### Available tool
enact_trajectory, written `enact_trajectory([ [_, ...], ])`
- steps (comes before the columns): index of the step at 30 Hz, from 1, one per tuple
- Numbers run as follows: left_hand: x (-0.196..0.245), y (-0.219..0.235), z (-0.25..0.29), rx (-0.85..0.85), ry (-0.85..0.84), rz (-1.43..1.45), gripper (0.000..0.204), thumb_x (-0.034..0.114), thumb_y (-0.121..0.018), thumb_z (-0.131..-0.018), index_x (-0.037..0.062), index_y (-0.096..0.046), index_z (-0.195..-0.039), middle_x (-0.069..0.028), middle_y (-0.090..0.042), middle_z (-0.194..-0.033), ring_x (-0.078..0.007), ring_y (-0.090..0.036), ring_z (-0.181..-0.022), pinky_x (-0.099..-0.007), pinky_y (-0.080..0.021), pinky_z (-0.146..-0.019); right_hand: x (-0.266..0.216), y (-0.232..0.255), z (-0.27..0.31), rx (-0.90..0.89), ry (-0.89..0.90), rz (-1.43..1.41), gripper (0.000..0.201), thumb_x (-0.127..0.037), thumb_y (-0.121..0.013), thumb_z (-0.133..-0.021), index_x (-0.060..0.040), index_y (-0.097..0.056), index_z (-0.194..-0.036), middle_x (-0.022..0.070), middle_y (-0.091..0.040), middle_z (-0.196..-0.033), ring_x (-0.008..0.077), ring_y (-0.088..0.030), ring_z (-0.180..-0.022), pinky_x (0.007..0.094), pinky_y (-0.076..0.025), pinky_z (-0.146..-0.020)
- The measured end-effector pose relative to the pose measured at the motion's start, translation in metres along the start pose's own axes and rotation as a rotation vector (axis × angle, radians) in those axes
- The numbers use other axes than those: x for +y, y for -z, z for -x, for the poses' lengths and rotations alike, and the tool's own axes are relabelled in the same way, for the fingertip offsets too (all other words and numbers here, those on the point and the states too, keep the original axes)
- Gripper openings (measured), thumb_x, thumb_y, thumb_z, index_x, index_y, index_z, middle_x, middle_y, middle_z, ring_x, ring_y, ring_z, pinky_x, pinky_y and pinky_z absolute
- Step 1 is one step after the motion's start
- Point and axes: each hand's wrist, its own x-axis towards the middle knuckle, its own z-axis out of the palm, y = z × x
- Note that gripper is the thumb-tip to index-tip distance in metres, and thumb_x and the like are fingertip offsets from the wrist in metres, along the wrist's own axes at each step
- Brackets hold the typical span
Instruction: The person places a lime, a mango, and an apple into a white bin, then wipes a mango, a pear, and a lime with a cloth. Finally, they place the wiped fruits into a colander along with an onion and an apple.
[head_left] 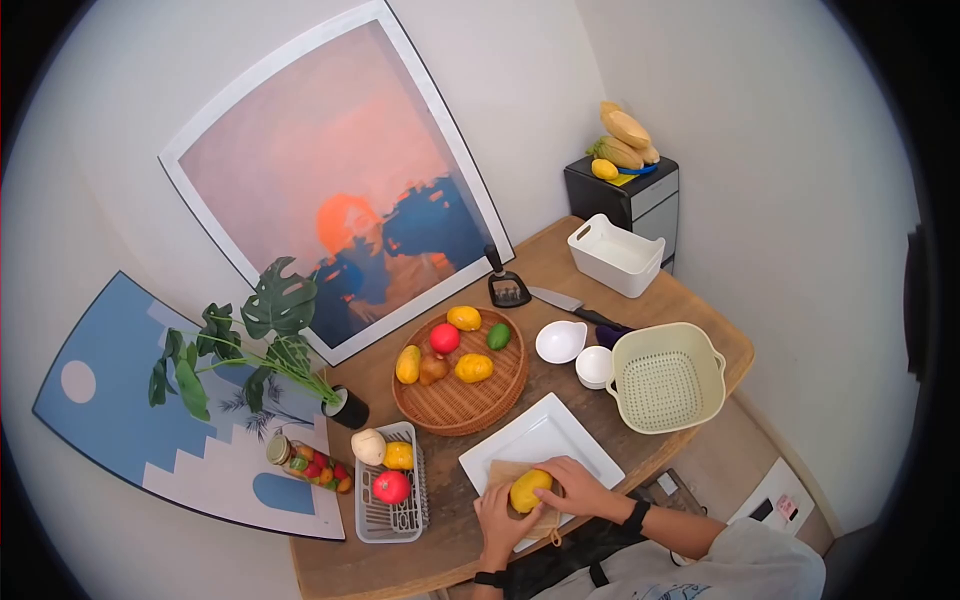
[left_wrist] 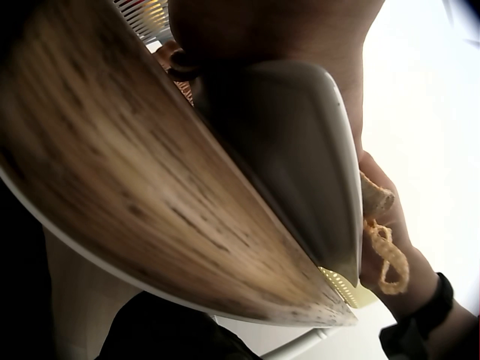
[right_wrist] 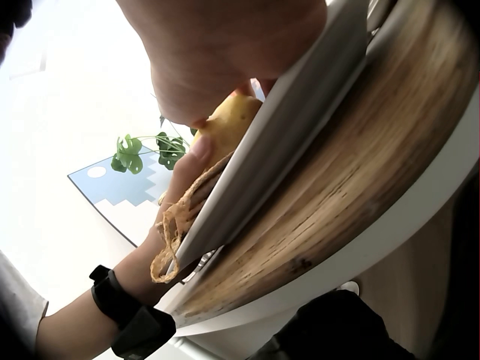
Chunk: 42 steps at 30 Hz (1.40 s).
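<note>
Over the white square plate [head_left: 548, 425], a yellow mango [head_left: 530, 491] is between both hands. My left hand [head_left: 497, 518] holds it from the left, with the thumb against its side. From the right my right hand [head_left: 580, 486] grips it, fingers curved over the top. Beneath the fruit lies a tan cloth [head_left: 506, 470] on the plate, its corded loop [head_left: 556, 538] hanging past the near rim. The right wrist view shows the mango [right_wrist: 234, 120] partly hidden by the right hand. In the left wrist view the plate's underside [left_wrist: 292, 157] covers the fruit.
Left of the plate stands a grey basket [head_left: 418, 505] of produce. Behind is a round wicker tray [head_left: 450, 405] with several fruits. White bowls [head_left: 560, 342], a knife [head_left: 560, 299], a beige colander [head_left: 668, 385] and a white bin [head_left: 615, 258] stand to the right.
</note>
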Motion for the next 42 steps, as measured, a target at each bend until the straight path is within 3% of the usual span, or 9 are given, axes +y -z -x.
enact_trajectory([
  [19,0.003,-0.001,0.001,0.057,0.038,0.044,0.061,0.044,-0.091,-0.071,0.0070,-0.070,-0.115,-0.0108,-0.071,-0.113,-0.0292,-0.065,-0.109,-0.0434,-0.041,-0.094,-0.006,0.004,-0.005,0.005,-0.014,-0.037,0.049,-0.030,-0.074,-0.095,0.0003,-0.061,-0.133,0.0223,-0.067,-0.121,0.0417,-0.061,-0.114,0.0484,-0.049,-0.101],
  [25,0.003,-0.001,0.004,0.109,0.098,0.109,0.060,0.041,-0.091,-0.071,0.0053,-0.071,-0.115,-0.0122,-0.070,-0.116,-0.0294,-0.064,-0.112,-0.0431,-0.040,-0.099,-0.001,0.001,-0.004,0.023,-0.035,-0.087,0.041,-0.022,-0.067,-0.101,0.0022,-0.061,-0.133,0.0229,-0.067,-0.122,0.0422,-0.061,-0.116,0.0468,-0.048,-0.103],
  [26,0.006,0.003,0.003,0.113,0.118,0.143,0.058,0.037,-0.092,-0.071,0.0049,-0.071,-0.115,-0.0129,-0.070,-0.117,-0.0307,-0.064,-0.112,-0.0431,-0.041,-0.100,-0.001,0.002,-0.003,0.009,-0.052,-0.065,0.036,-0.019,-0.061,-0.105,0.0016,-0.060,-0.135,0.0219,-0.065,-0.126,0.0389,-0.062,-0.117,0.0422,-0.049,-0.102],
  [30,0.008,0.007,0.005,0.180,0.165,0.212,0.058,0.032,-0.093,-0.070,0.0036,-0.070,-0.115,-0.0135,-0.067,-0.115,-0.0350,-0.062,-0.104,-0.0430,-0.049,-0.093,-0.004,0.002,-0.004,0.018,-0.129,-0.112,0.033,-0.019,-0.060,-0.105,0.0029,-0.061,-0.130,0.0225,-0.067,-0.123,0.0410,-0.062,-0.116,0.0452,-0.048,-0.104],
  [37,0.024,0.071,-0.044,0.132,-0.046,0.044,0.065,0.034,-0.094,-0.069,0.0027,-0.067,-0.119,-0.0138,-0.067,-0.117,-0.0344,-0.065,-0.101,-0.0425,-0.051,-0.088,0.005,-0.002,-0.002,0.021,-0.135,-0.075,0.029,-0.018,-0.058,-0.105,0.0019,-0.063,-0.126,0.0215,-0.067,-0.119,0.0389,-0.064,-0.112,0.0438,-0.051,-0.097],
  [42,-0.007,0.087,-0.106,0.135,-0.067,-0.028,0.061,0.038,-0.091,-0.074,0.0031,-0.067,-0.117,-0.0122,-0.065,-0.116,-0.0343,-0.065,-0.097,-0.0419,-0.051,-0.082,0.004,0.000,-0.002,0.022,-0.151,-0.089,0.026,-0.018,-0.058,-0.106,0.0017,-0.065,-0.121,0.0213,-0.067,-0.115,0.0383,-0.065,-0.107,0.0424,-0.052,-0.094],
])
